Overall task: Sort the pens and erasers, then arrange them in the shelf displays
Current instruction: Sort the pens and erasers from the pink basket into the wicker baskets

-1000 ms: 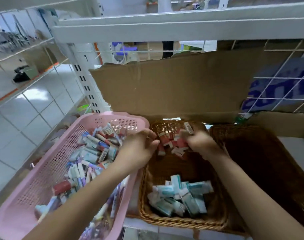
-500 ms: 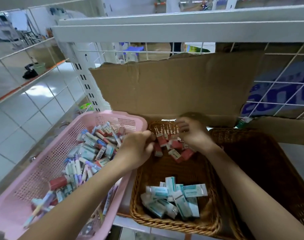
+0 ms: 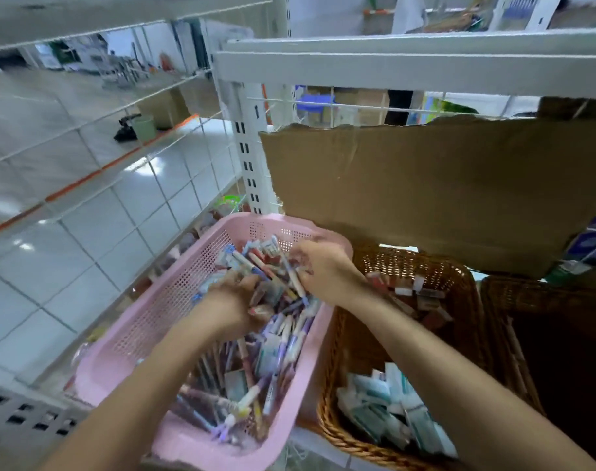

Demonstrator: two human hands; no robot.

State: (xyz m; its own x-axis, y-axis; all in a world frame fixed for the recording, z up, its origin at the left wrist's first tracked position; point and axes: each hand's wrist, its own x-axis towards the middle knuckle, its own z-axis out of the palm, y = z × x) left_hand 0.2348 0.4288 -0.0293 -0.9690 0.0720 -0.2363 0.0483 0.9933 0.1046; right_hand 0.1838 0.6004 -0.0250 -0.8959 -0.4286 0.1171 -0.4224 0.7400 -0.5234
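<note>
Cardboard sheet [image 3: 425, 185] blocks the rear; dark right basket [image 3: 544, 294] lies open.

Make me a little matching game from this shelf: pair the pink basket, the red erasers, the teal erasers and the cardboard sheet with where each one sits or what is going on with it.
Things
1. pink basket
2. red erasers
3. teal erasers
4. cardboard sheet

Places or states
A. at the near end of the wicker basket
B. standing upright behind the baskets
C. at the far end of the wicker basket
D. the left hand and the right hand reach into it

Pairs: 1-D, 2-C, 3-A, 4-B
</note>
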